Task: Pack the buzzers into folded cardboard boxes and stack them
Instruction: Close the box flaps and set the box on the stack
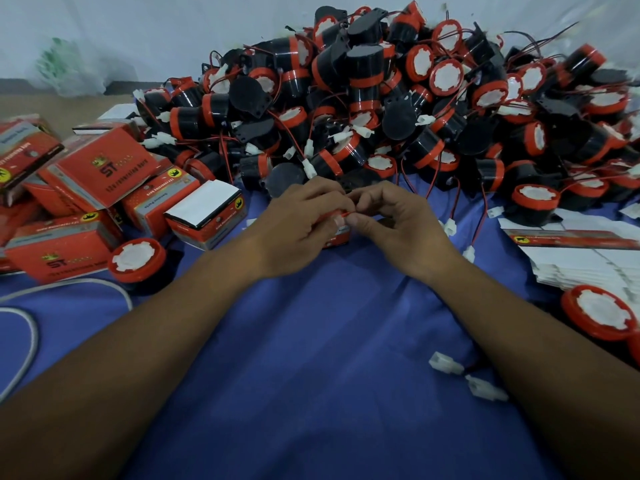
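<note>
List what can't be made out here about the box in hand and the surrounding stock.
Head view only:
- Red box: mostly hidden under the left hand and right hand; its contents are unseen.
- Flat box blanks: cut off by the right edge.
- Packed boxes: small print blurred.

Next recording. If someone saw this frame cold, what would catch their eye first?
A huge heap of black-and-red buzzers with trailing wires fills the far side of the blue cloth. Just in front of it, the left hand and right hand pinch a small red box between them. Folded red boxes lie jumbled at the left, flat white cartons at the right edge.
</note>
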A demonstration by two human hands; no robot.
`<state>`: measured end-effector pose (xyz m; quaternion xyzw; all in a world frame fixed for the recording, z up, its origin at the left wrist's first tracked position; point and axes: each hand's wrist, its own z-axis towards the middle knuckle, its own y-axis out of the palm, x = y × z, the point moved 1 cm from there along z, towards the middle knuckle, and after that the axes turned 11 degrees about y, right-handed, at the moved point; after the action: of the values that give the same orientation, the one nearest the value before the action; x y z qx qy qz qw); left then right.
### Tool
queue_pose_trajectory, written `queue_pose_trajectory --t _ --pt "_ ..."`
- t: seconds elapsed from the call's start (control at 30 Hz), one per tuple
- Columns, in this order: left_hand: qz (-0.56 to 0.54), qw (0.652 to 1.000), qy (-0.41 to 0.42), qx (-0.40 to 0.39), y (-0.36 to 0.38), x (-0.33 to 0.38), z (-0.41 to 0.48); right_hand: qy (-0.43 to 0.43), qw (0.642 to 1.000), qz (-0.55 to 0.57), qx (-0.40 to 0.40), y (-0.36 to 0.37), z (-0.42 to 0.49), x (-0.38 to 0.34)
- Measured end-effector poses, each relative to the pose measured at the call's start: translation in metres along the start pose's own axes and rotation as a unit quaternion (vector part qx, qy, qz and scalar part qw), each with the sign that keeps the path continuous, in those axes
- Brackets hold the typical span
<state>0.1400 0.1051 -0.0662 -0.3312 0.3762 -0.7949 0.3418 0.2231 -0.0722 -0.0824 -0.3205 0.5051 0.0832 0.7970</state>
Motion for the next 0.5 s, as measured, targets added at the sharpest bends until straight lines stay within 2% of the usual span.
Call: queue_pose_trajectory --t 0.17,0.33,0.5 --pt "-0.052 0.997 -0.020 0.053 -0.004 0.000 -0.002 -0.042 0.998 -0.038 0.006 0.000 0.000 -0.002" --pt "-0.088 0.995 -0.037 0.034 -0.007 0.003 -0.002 -0.108 0.988 -0.104 0.025 0.000 0.002 -0.009" --pt "-0.087 0.994 -0.044 0.040 -0.005 0.003 -0.003 -0.145 0.977 -0.158 -0.002 -0.002 0.003 -0.015"
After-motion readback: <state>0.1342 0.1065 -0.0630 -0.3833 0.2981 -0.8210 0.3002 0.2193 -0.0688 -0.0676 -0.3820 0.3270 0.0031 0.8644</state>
